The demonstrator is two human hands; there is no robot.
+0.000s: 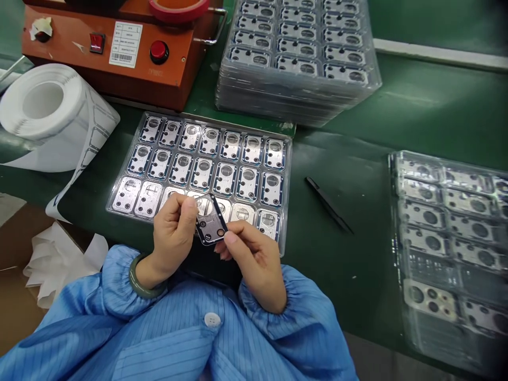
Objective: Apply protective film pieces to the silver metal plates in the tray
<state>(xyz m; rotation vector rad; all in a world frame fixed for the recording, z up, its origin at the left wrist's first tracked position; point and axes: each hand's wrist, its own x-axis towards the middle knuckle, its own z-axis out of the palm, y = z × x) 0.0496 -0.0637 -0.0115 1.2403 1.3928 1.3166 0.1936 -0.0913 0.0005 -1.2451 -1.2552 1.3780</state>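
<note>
Between both hands is a small metal plate (210, 219) with rounded corners, a dark blue-black border and several round holes, tilted toward me. My left hand (174, 233) pinches its upper left edge between thumb and fingers. At the lower right edge, my right hand (254, 259) grips it with thumb and index finger. Just behind the hands lies a clear plastic tray (288, 211) with rows of similar plates. Most plates in the two far rows have dark blue borders, while several in the near row look plain silver. My hands hide part of that near row.
Black tweezers (328, 205) lie right of the tray. Farther right sits another clear tray (431, 270) of plates. A tall stack of filled trays (278, 90) stands behind. At left are an orange machine (170, 74), a label roll (71, 111) and a cardboard box (19, 296) with white paper.
</note>
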